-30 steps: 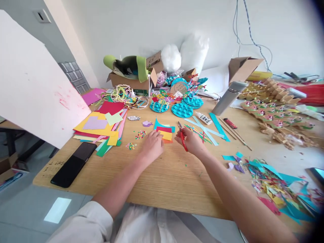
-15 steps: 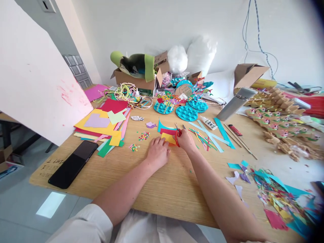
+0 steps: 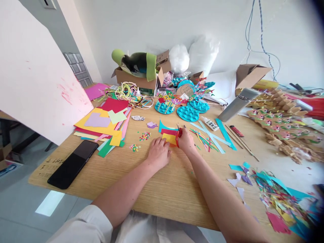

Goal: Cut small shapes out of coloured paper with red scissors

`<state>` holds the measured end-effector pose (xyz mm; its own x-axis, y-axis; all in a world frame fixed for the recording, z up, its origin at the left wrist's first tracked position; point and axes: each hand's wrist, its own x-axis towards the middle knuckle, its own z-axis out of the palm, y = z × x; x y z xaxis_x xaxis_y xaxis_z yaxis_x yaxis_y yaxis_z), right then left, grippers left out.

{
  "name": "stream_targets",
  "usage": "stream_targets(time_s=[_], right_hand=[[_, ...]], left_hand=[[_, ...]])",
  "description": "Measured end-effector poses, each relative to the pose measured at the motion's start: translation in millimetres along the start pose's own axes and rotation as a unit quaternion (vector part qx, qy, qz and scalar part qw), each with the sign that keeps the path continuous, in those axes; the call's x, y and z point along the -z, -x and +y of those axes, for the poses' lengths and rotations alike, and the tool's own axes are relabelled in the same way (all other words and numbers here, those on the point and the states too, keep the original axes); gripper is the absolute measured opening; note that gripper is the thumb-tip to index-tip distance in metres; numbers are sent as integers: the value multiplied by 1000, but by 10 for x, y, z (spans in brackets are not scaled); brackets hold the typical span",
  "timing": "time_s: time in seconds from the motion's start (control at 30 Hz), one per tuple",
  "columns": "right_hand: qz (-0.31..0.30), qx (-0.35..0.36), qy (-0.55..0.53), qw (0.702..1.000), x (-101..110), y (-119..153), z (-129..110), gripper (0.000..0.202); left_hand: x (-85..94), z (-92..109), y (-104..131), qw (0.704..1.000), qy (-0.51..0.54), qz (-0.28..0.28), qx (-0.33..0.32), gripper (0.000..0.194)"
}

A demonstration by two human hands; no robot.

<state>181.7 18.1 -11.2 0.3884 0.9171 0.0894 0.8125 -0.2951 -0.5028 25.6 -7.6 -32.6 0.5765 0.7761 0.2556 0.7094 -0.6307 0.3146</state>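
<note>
My left hand point(image 3: 158, 153) lies on the wooden table point(image 3: 162, 182), its fingertips on the near edge of a yellow paper piece point(image 3: 169, 138). That piece tops a small pile with red and teal paper point(image 3: 164, 127). My right hand point(image 3: 186, 140) grips red-handled scissors point(image 3: 179, 133), with the blades pointing away from me at the pile's right side. Whether the blades touch the paper I cannot tell.
A black phone point(image 3: 73, 163) lies at the near left by a stack of coloured sheets point(image 3: 103, 123). A white board point(image 3: 35, 77) leans at the left. Teal discs point(image 3: 188, 113), a glue bottle point(image 3: 210, 123), paper strips, a metal flask point(image 3: 238, 104), boxes and scraps point(image 3: 278, 195) crowd the back and right.
My right hand has moved left with the scissors to the yellow piece. My left hand stayed on the pile. The camera rose a little.
</note>
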Motion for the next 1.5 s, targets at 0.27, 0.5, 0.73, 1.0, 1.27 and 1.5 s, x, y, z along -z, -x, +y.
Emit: stream_targets(time_s=[0.27, 0.5, 0.73, 1.0, 1.27, 1.5], right_hand=[[-10, 111, -74, 991, 335, 79, 54, 11], [-87, 219, -165, 958, 562, 250, -14, 8], [-53, 154, -280, 946, 483, 311, 82, 24], [-20, 106, -395, 912, 339, 395, 127, 33], [-21, 97, -404, 910, 340, 424, 115, 30], [-85, 96, -391, 912, 311, 466, 62, 39]], left_hand=[[53, -57, -74, 975, 117, 188, 23, 48], [54, -48, -112, 935, 312, 164, 27, 9], [53, -46, -156, 736, 653, 70, 165, 21], [101, -16, -137, 724, 668, 4, 171, 27], [75, -67, -153, 740, 641, 21, 202, 29], [111, -84, -162, 700, 677, 47, 221, 32]])
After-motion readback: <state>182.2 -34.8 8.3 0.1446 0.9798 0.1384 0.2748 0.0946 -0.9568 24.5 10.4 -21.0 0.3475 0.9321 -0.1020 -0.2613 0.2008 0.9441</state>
